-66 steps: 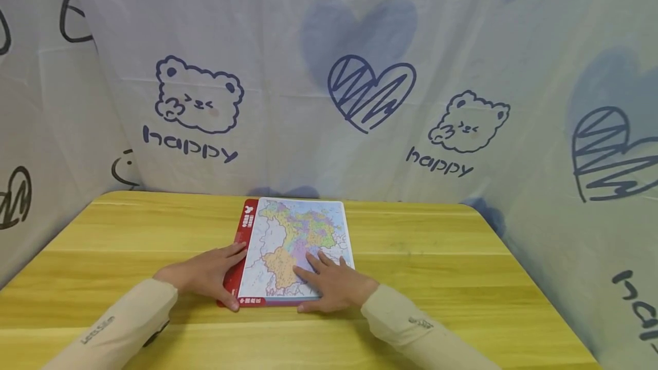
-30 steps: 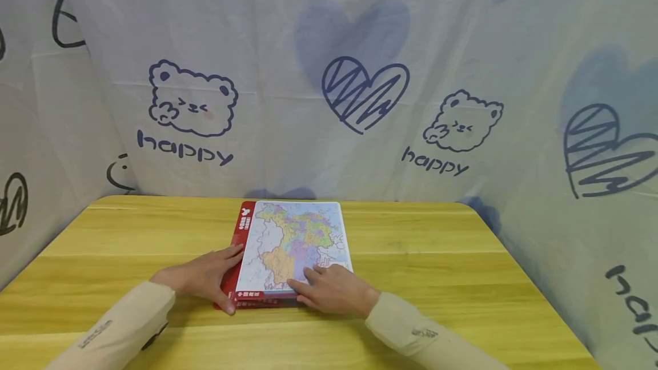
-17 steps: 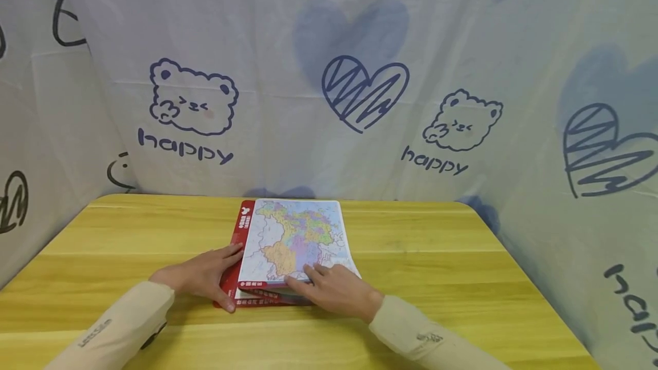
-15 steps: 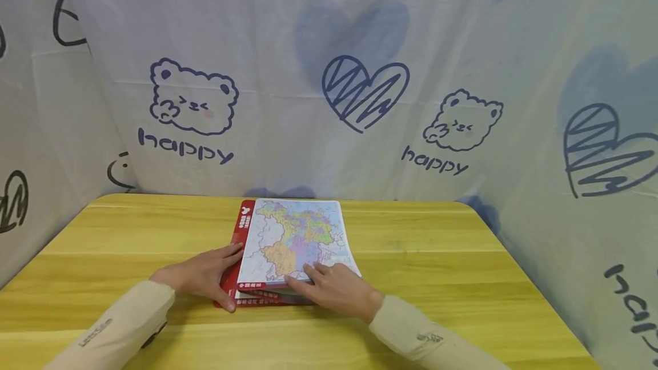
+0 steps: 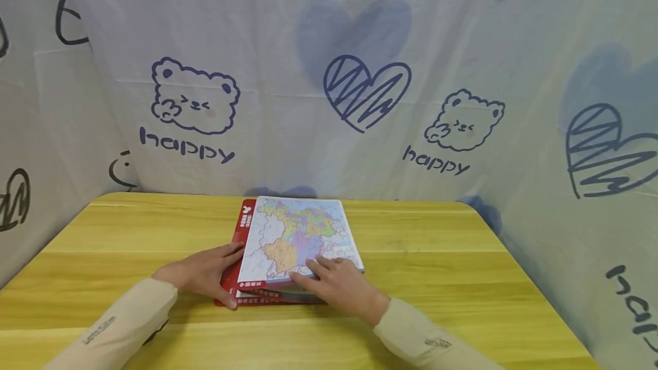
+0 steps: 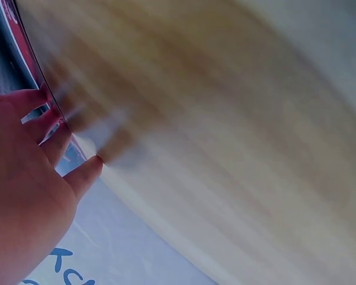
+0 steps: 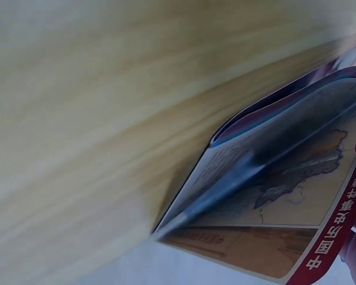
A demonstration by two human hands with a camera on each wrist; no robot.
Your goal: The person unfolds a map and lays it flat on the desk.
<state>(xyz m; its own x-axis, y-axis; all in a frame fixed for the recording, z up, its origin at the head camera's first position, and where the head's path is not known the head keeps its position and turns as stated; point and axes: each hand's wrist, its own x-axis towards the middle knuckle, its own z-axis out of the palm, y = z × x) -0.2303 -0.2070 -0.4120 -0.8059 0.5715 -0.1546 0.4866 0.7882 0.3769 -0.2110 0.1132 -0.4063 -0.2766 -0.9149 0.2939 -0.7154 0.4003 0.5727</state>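
A folded map (image 5: 303, 233) with a red border lies on the wooden table, a coloured map on its top face. Its near edge is raised, so layers fan apart at the front. My right hand (image 5: 341, 287) holds the raised upper layers at the near right, fingers over the top face. In the right wrist view the lifted sheet (image 7: 285, 196) stands away from the lower layers, with fingertips at its red edge. My left hand (image 5: 200, 271) rests along the map's red left border, thumb at the near corner and fingers extended. The left wrist view shows those fingertips against the edge.
The yellow wood table (image 5: 437, 278) stretches out around the map. A white curtain (image 5: 288, 147) with printed bears and hearts hangs behind the table and at both sides.
My right hand has gone from lying spread on the map to holding its near edge. The upper layers have lifted there, showing red-edged layers beneath. My left hand has stayed in place.
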